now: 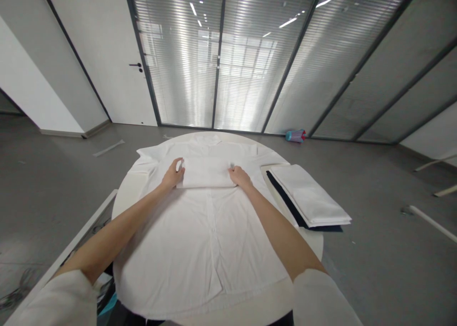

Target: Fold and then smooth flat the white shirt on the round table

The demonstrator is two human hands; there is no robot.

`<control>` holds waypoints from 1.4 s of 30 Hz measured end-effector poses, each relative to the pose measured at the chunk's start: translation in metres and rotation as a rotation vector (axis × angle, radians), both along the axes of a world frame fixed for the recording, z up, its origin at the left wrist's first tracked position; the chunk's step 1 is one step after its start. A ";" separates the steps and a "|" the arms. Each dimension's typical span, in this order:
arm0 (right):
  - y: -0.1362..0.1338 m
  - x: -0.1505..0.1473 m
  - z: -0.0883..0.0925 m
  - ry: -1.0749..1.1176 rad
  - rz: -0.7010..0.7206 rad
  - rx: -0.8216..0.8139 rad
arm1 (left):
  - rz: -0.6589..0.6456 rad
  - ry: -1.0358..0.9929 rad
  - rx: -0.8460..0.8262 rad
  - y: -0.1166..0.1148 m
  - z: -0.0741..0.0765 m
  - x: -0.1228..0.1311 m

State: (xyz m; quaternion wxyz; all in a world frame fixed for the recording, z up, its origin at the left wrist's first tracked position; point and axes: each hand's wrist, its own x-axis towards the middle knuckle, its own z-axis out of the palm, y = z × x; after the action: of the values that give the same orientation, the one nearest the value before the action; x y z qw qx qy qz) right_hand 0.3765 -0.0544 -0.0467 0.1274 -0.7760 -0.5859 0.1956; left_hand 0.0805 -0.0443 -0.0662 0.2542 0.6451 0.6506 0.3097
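A white short-sleeved shirt (185, 240) lies spread flat, its button front running down the middle and its collar at the far side. On its upper part rests a flat white rectangle (207, 172) that looks like folded cloth; its exact kind is hard to make out. My left hand (173, 174) grips the left end of this piece, thumb and fingers curled around the edge. At the right end, my right hand (240, 177) pinches the near corner area, with its fingertips partly hidden.
A round white table (310, 242) carries the shirt. A stack of folded white cloth (309, 195) over dark cloth (285, 200) overhangs its right edge. Behind are a glass partition (246, 69) and a door (107, 54). A blue and pink object (294, 135) lies on the floor.
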 end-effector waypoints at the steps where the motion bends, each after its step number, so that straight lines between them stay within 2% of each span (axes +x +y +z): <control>1: -0.001 0.000 0.003 -0.004 -0.003 -0.004 | -0.016 0.024 0.007 -0.002 0.003 -0.001; 3: -0.009 -0.004 0.012 -0.030 -0.024 0.067 | 0.002 0.089 0.082 -0.010 0.012 0.001; 5: -0.019 -0.014 0.021 -0.091 0.013 0.271 | 0.002 0.216 0.276 -0.022 0.021 0.008; 6: -0.023 -0.021 0.024 -0.128 0.084 0.389 | -0.036 0.299 0.388 -0.028 0.024 0.014; 8: -0.027 -0.039 0.026 -0.198 0.315 0.542 | -0.203 0.453 0.542 -0.033 0.025 0.028; 10: -0.023 -0.055 0.021 -0.246 0.516 0.524 | -0.368 0.557 0.576 -0.027 0.020 0.042; 12: -0.012 -0.065 0.012 -0.271 0.566 0.424 | -0.423 0.615 0.522 -0.011 0.010 0.051; 15: 0.008 -0.067 -0.001 -0.248 0.498 0.261 | -0.423 0.646 0.333 0.018 -0.002 0.052; 18: 0.024 -0.062 -0.003 -0.213 0.467 0.150 | -0.466 0.643 0.224 0.038 0.000 0.048; 21: 0.035 -0.054 0.002 -0.213 0.473 0.150 | -0.475 0.636 0.214 0.053 0.010 0.046; 24: 0.047 -0.042 0.003 -0.227 0.417 0.174 | -0.428 0.630 0.184 0.067 0.015 0.047; 28: 0.059 -0.030 -0.007 -0.174 0.347 0.084 | -0.352 0.592 0.186 0.077 0.002 0.048; 33: 0.052 -0.032 -0.019 -0.165 0.325 0.156 | -0.318 0.538 0.230 0.071 -0.012 0.045; 37: 0.045 -0.031 -0.014 -0.209 0.313 0.259 | -0.372 0.442 0.209 0.070 -0.005 0.039; 42: 0.063 -0.017 0.008 -0.237 0.411 0.102 | -0.448 0.357 0.105 0.089 0.017 0.032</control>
State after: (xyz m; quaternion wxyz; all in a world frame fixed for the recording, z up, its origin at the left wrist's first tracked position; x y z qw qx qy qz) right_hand 0.3596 0.0088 -0.0382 0.0542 -0.6505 -0.7516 0.0949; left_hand 0.1120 0.0450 -0.0492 0.1639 0.8294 0.5093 0.1605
